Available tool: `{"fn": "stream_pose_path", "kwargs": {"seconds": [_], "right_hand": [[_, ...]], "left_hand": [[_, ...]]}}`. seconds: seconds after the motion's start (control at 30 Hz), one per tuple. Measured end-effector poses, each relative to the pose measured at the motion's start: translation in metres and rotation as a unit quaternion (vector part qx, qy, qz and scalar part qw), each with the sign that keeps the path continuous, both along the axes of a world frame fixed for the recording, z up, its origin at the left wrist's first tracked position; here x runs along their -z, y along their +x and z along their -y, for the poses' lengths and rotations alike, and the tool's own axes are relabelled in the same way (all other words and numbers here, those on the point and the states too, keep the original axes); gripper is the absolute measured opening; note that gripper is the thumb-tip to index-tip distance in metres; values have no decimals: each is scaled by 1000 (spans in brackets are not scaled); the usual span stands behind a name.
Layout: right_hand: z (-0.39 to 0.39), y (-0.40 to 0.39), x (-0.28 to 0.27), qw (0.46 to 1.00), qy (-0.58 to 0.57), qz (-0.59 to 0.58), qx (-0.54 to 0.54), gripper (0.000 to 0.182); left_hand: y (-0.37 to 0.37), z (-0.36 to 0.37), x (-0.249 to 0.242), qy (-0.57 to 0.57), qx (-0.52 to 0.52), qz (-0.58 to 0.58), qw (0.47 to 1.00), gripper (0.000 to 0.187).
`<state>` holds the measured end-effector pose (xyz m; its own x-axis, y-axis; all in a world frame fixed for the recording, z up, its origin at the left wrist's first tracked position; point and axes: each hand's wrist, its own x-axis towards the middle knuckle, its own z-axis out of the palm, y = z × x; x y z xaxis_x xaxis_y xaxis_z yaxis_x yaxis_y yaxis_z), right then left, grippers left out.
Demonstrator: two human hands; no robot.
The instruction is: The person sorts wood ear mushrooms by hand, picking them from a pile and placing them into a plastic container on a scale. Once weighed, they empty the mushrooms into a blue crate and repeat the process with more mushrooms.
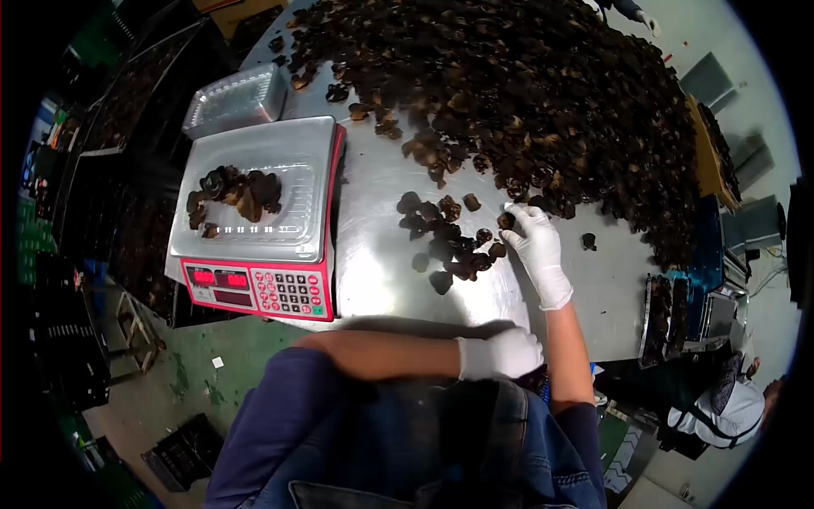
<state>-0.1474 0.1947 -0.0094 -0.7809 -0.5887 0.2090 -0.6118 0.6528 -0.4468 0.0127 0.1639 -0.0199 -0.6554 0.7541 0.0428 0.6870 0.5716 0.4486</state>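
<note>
My right hand [538,254], in a white glove, reaches over the metal table and pinches a small dark wood ear mushroom piece [506,221] between thumb and fingertips. Just left of it lies a loose group of wood ear pieces [458,250]. My left hand [511,353], also gloved, is held close to my body at the table's front edge. Its fingers are curled, and whatever they may hold is hidden. On the red and silver scale [297,288] to the left sits a clear plastic tray [292,199] with several wood ear pieces [242,193] inside.
A large heap of wood ear mushrooms [526,93] covers the far side of the metal table [381,204]. Behind the scale stand clear plastic trays [237,100]. A single piece [588,242] lies right of my hand. Another person [721,407] is at the lower right.
</note>
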Motion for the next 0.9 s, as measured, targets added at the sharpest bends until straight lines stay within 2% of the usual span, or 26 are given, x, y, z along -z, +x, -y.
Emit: {"fn": "stream_pose_path", "kwargs": {"seconds": [0.03,0.07,0.1,0.13,0.17,0.2,0.23,0.27,0.3,0.37,0.4,0.47,0.5,0.57,0.67,0.7,0.73,0.8,0.83,0.87,0.9], "right_hand": [[6,-3,9,1000,29,7,-4,32],[9,-1,11,999,24,-45,12,24],[2,-7,29,999,-9,-47,26,15],[0,0,21,997,-62,-18,38,15],[-5,11,9,992,-113,13,51,15],[-7,24,-4,992,-113,14,49,15],[-8,39,-16,986,-134,76,63,14],[-11,52,-20,975,-154,137,78,13],[-19,58,-4,975,-162,147,32,21],[-8,79,-2,982,-148,119,-1,45],[-4,84,-4,994,-86,72,-12,64],[5,94,-4,999,48,14,0,109],[11,97,-7,997,75,30,7,112],[26,99,-3,995,93,33,5,115],[45,92,-15,992,89,91,24,116],[52,91,-24,988,86,125,34,114],[45,85,-6,995,48,85,4,110],[42,82,-8,990,52,126,25,96],[38,78,3,995,14,94,14,86],[40,81,4,995,8,85,43,79],[39,75,12,995,10,87,41,75]], "left_hand": [[-1,28,-9,37,-21,-32,999,15],[1,64,-26,120,-52,-55,990,15],[5,84,-32,123,-105,-94,982,17],[9,100,-22,107,-156,-28,982,16],[12,128,-31,176,-192,-71,963,17],[18,147,-28,185,-275,-49,942,25],[20,164,-21,100,-344,-20,934,26],[27,174,-15,57,-433,17,899,35],[28,183,-13,57,-433,19,899,35],[19,201,-19,83,-532,19,843,71],[14,204,-24,84,-532,22,842,71],[2,207,-35,-27,-488,54,871,108],[-6,209,-35,-27,-491,53,869,108],[-21,207,-32,-119,-420,72,897,132],[-34,191,-3,-14,-421,18,907,131],[-41,201,6,-22,-335,-15,942,127],[-41,199,-5,-25,-340,-14,940,120],[-50,193,8,-42,-319,-7,947,102],[-46,194,5,-3,-329,-24,944,87],[-49,188,-3,-23,-363,18,931,66],[-55,185,14,-36,-340,-50,938,46]]}}
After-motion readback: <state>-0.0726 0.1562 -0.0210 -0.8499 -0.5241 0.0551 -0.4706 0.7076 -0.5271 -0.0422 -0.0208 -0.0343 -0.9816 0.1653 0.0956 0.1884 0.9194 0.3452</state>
